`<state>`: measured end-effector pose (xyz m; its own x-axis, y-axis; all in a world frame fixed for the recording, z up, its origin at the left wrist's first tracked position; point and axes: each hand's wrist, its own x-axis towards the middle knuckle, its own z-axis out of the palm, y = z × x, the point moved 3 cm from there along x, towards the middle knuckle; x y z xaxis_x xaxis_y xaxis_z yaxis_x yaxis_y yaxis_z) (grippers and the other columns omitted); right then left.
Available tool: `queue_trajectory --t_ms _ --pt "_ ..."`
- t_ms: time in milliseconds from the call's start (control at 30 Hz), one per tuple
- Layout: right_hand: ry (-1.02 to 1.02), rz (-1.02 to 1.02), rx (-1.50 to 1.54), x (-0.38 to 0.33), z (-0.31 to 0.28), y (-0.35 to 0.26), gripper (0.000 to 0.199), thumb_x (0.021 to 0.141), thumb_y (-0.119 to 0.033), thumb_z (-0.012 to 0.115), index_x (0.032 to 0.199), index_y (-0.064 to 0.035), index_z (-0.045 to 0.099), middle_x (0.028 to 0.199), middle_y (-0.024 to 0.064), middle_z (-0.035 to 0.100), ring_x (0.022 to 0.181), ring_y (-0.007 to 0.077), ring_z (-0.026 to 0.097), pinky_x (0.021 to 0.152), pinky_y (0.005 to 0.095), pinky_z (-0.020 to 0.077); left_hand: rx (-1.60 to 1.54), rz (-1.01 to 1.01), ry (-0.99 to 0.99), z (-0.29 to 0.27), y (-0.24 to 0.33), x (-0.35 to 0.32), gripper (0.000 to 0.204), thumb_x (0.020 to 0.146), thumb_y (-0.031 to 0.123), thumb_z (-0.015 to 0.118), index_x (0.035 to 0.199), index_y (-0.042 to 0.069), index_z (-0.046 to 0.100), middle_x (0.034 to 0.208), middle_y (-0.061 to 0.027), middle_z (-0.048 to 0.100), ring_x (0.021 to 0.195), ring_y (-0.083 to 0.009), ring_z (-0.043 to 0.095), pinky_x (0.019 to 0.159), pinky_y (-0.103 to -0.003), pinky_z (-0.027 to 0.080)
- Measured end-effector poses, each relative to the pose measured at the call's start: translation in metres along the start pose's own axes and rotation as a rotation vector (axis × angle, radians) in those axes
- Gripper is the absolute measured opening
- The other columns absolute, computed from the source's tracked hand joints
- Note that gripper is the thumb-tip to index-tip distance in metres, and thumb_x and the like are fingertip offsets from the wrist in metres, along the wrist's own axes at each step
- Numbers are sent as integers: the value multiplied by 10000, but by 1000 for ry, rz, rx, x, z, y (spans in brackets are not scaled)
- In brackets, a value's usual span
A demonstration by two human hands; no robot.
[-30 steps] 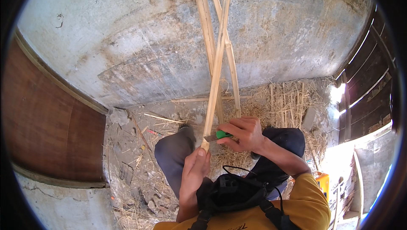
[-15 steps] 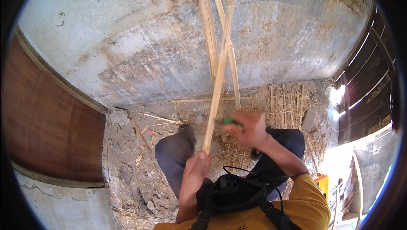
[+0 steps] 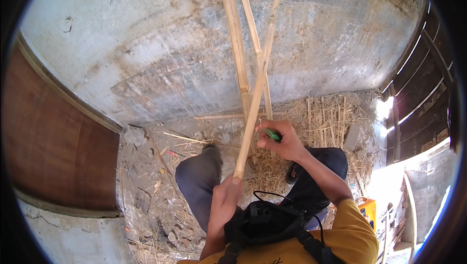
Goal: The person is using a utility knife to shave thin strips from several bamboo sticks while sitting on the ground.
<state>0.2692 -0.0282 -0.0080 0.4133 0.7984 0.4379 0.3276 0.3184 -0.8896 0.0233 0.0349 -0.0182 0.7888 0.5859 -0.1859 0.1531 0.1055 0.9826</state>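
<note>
My left hand (image 3: pixel 225 200) grips the near end of a long pale bamboo strip (image 3: pixel 252 113), which slants up and away between my knees. My right hand (image 3: pixel 287 143) is just right of that strip, its fingers closed round a green-handled knife (image 3: pixel 273 134). The knife's blade is hard to make out. A thin curl of shaving (image 3: pixel 259 126) shows by the right fingertips. Behind the held strip, a wider bamboo piece (image 3: pixel 234 35) and a narrower one (image 3: pixel 251 16) lean against the wall; the held strip crosses in front of the narrower one.
A stained concrete wall (image 3: pixel 170 55) rises ahead. Straw-like shavings (image 3: pixel 270 174) litter the floor between my feet, with more strips (image 3: pixel 326 113) on the right. A brown wooden panel (image 3: pixel 63 142) stands left, dark slatted boards (image 3: pixel 423 98) right. Beside my right elbow is a yellow object (image 3: pixel 368 211).
My right hand has moved slightly right and up, off the strip, and its fingers have turned upward. The held strip's far end has swung right. My left hand keeps its grip.
</note>
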Motion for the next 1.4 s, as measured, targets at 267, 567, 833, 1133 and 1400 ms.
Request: queue_trajectory --t_ms 267,567,833,1133,1400 --pt "-70 150 -41 -2 8 0 230 907 -112 852 1047 -10 702 776 -5 619 662 46 499 588 268 403 212 27 75 14 16 15 342 1130 297 518 1042 -8 643 699 5 522 640 -78 470 576 -301 394" --pt "-125 -258 -292 -5 5 -6 326 915 -317 832 1086 -66 716 838 90 668 663 267 651 603 337 497 -58 -12 67 10 11 18 307 1137 297 522 997 42 618 730 63 499 644 -19 426 560 -239 342" --pt "-99 -423 -524 -13 19 -12 334 829 -360 886 1028 -125 757 767 32 665 598 271 653 525 375 476 -243 22 30 9 24 17 253 1154 292 498 1039 81 578 724 85 374 572 -7 289 498 -203 225" --pt "-53 -469 -563 -14 21 -18 327 798 -351 904 996 -126 774 733 24 664 574 247 644 519 352 476 -273 -36 31 9 29 14 253 1154 295 491 1054 75 566 790 87 412 668 -4 339 577 -208 248" --pt "68 -384 -592 -7 10 -24 291 825 -339 895 997 -138 775 759 3 717 586 227 672 521 353 498 -242 -107 12 7 21 11 309 1131 333 489 981 72 562 828 67 434 719 -35 371 612 -229 277"
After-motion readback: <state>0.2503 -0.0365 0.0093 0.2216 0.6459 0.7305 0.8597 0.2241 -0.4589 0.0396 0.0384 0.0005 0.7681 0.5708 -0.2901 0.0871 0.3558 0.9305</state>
